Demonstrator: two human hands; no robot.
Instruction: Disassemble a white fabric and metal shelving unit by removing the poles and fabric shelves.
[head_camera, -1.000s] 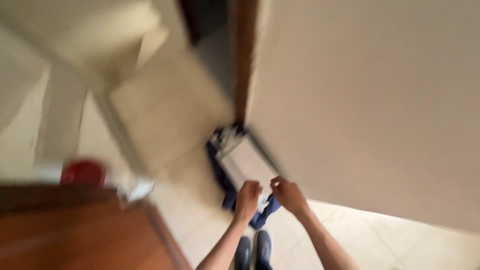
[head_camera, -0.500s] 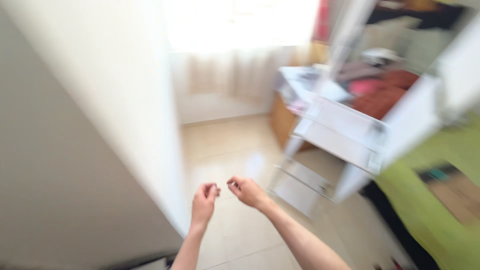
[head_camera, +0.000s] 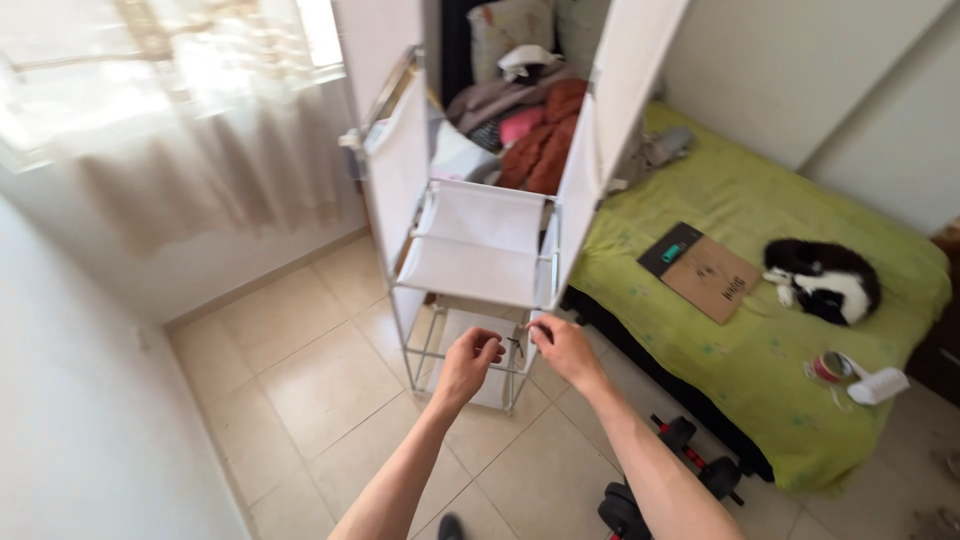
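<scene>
Both hands meet before a white fabric wardrobe frame (head_camera: 480, 250) — the left hand (head_camera: 468, 365) and right hand (head_camera: 562, 348) pinch a small dark piece (head_camera: 516, 345) between narrowed fingertips, just off the frame's lower shelf. Upper shelves are fitted and hold clothes (head_camera: 530, 125); the piece appears not yet attached. A black-and-white cat (head_camera: 825, 280) sleeps on the green bed (head_camera: 740, 350).

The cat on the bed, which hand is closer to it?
Right. The right hand is on the bed's side, with the cat off beyond it. The left hand sits farther away, on the far side of the right.
</scene>
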